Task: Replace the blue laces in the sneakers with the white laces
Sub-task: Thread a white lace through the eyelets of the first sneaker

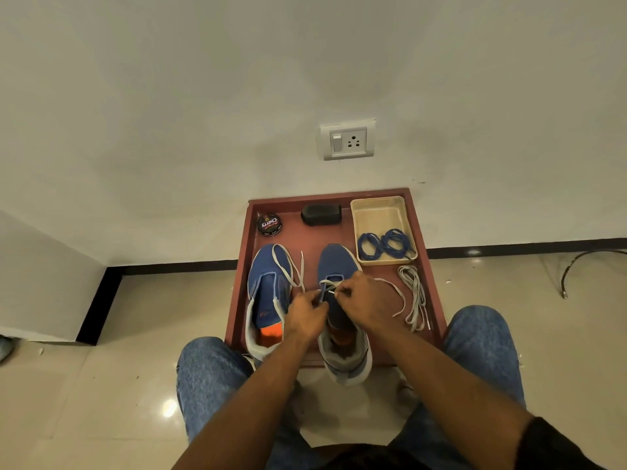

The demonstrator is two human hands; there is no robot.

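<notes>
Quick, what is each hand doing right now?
Left hand: pinching the flat white lace at the right blue sneaker.
Right hand: pinching the same lace.

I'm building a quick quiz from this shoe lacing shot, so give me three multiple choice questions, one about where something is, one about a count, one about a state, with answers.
1. Where are the blue laces?
A. in the beige tray
B. inside the left sneaker
C. on the tiled floor

2. How many sneakers are there?
A. one
B. two
C. three

3. What are both hands doing?
A. resting open
B. pinching a white lace
C. holding the polish tin

Answers: 1 A, they lie coiled at the tray's near end. 2 B, the left sneaker and right sneaker sit side by side. 3 B, the left hand and right hand pinch it over the right sneaker.
</notes>
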